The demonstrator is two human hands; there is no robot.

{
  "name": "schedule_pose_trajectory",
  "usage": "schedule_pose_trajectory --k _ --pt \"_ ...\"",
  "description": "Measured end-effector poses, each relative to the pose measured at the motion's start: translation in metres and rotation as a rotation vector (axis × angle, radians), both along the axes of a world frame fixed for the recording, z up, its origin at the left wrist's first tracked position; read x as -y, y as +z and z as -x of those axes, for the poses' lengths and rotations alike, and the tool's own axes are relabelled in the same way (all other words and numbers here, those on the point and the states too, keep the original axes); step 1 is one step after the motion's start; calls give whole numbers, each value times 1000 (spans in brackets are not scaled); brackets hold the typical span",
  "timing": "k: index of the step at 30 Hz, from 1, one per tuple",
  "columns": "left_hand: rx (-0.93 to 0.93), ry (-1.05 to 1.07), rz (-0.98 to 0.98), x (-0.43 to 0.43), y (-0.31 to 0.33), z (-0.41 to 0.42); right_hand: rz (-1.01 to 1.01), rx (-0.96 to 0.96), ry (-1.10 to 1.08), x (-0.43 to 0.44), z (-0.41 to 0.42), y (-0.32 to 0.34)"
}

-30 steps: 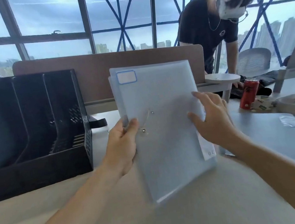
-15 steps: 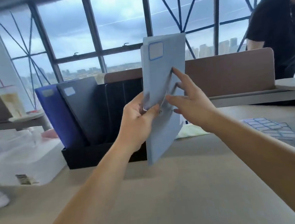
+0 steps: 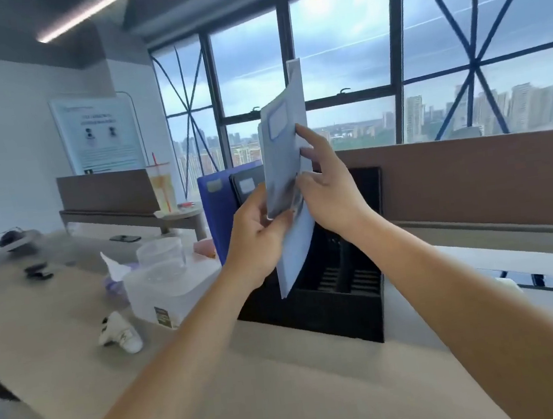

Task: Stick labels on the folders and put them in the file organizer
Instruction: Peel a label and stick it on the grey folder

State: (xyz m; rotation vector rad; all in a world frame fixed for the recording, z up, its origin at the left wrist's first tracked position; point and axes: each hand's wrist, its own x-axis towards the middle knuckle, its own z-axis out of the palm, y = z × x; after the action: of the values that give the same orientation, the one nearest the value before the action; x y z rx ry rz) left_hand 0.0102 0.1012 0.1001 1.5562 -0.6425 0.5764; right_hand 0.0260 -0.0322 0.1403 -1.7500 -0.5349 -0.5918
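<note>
Turned from half-facing to nearly edge-on, the light blue folder [image 3: 285, 160] now stands upright above the black file organizer [image 3: 341, 308], with its white label [image 3: 277, 120] near the top. The left hand [image 3: 257, 232] pinches its lower left edge. The right hand [image 3: 332, 196] lays spread fingers flat against its other face. A dark blue folder [image 3: 215, 216] and a black folder [image 3: 248, 185] stand in the organizer's left compartments.

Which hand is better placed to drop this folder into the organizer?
Left. The left hand grips the folder over the organizer; the right hand only touches it with straight fingers.
</note>
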Motion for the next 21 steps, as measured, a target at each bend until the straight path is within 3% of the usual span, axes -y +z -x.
schedule_pose_trajectory --k 10,21 --pt "-45 -4 154 24 -18 -70 97 -63 -69 6 -70 -4" --pt "-147 -39 154 13 -67 -115 233 -134 -90 12 -120 -66"
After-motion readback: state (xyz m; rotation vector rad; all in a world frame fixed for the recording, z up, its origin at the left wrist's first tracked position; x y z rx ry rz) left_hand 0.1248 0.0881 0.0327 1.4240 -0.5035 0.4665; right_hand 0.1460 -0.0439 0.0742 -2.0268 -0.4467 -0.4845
